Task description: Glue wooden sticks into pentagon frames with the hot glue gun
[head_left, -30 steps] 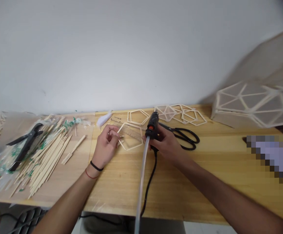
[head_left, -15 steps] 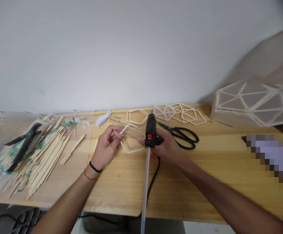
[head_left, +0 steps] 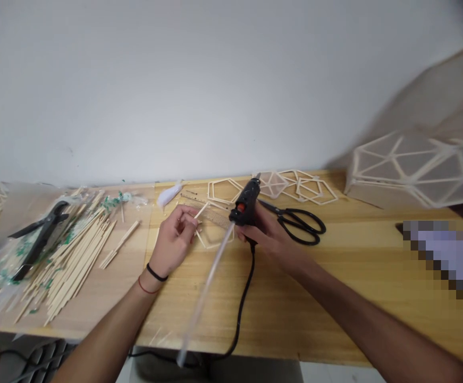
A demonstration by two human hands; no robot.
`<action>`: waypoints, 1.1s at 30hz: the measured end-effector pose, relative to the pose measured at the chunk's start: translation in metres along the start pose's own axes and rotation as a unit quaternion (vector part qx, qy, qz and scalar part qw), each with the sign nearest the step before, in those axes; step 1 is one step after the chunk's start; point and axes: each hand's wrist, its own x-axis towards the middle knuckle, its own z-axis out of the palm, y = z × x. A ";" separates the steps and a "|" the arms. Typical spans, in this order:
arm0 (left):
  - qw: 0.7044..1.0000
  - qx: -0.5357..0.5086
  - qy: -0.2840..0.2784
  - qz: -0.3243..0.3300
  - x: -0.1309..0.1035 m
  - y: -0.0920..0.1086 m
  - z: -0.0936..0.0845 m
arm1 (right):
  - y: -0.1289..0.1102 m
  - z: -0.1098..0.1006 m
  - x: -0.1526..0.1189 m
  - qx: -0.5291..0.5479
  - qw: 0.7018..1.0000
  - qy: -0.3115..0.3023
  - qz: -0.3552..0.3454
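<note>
My left hand [head_left: 176,234] pinches a short wooden stick [head_left: 202,210] at the upper left of a pentagonal stick frame [head_left: 215,246] on the table. My right hand [head_left: 269,234] is wrapped round a black glue gun [head_left: 247,202], its nozzle pointing up and away to the right. A long clear glue stick [head_left: 207,292] juts from the gun's back toward the lower left. Beneath the sticks and partly hidden lies a transparent ruler [head_left: 211,215]. Black scissors [head_left: 303,223] rest just right of my right hand.
Several stick frames [head_left: 225,190] lie along the wall. Loose sticks [head_left: 80,266], plastic wrappers and a black tool [head_left: 40,244] cover the left side. A large covered stick structure [head_left: 414,170] stands right. The gun's cord [head_left: 240,314] hangs over the front edge.
The glue gun has turned in my right hand: its nozzle now leans right and the glue stick's tail has swung left. My left hand has barely moved.
</note>
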 end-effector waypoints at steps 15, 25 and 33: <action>1.000 -0.008 -0.021 -0.015 0.002 -0.002 0.000 | 0.001 0.002 0.000 -0.032 0.998 0.052 0.016; 0.999 -0.002 -0.037 0.016 0.002 -0.001 0.003 | 0.009 -0.004 0.000 -0.101 0.991 0.039 -0.082; 0.998 -0.008 -0.064 0.002 -0.003 0.004 0.005 | 0.007 0.000 0.001 -0.046 0.998 0.020 -0.039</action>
